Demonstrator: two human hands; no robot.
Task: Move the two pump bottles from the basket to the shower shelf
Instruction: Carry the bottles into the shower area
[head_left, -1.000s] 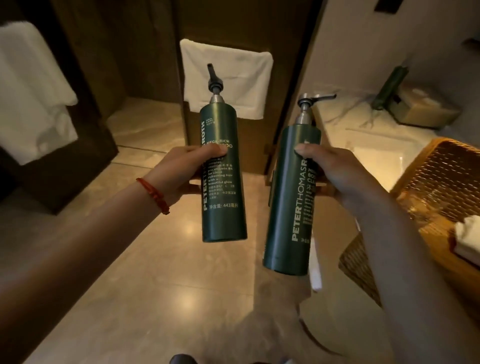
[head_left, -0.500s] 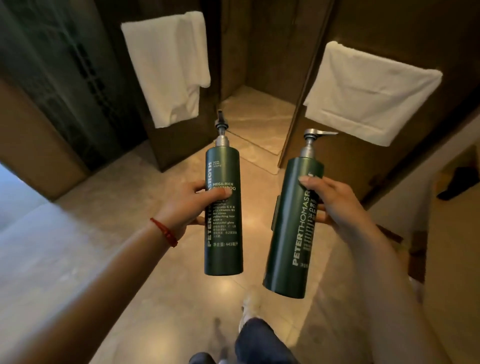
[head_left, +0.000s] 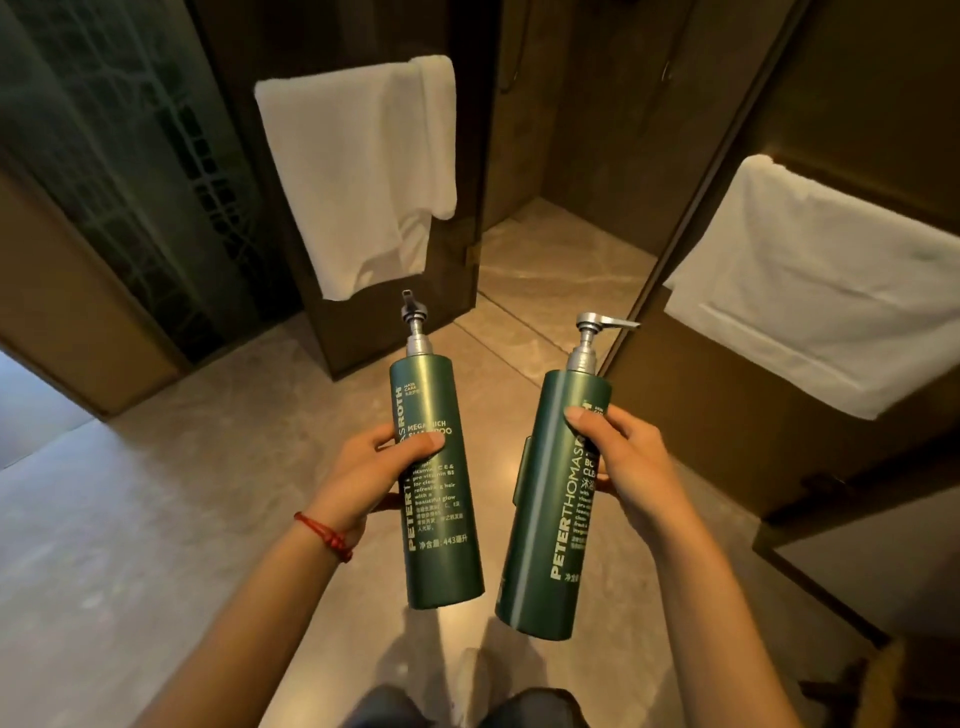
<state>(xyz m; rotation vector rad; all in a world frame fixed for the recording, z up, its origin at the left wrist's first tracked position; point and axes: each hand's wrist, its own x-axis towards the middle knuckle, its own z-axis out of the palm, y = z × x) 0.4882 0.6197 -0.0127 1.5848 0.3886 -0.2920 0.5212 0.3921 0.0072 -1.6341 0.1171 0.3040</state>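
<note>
Two tall dark-green pump bottles with silver pumps are held upright in front of me over the floor. My left hand (head_left: 371, 475) grips the shampoo bottle (head_left: 441, 556) around its middle. My right hand (head_left: 631, 462) grips the body-cleanser bottle (head_left: 545, 519), which tilts slightly to the right. The bottles are apart, side by side. The basket and the shower shelf are out of view.
Ahead is the open shower doorway with a marble floor (head_left: 550, 260). One white towel (head_left: 363, 171) hangs on the dark panel to its left, another white towel (head_left: 810, 296) on the right panel. A patterned glass panel (head_left: 130, 182) stands at far left. My legs show below.
The view has swung left, away from the counter and wicker basket, and closer to the shower doorway. Both hands keep their bottles, now held lower in the frame.
</note>
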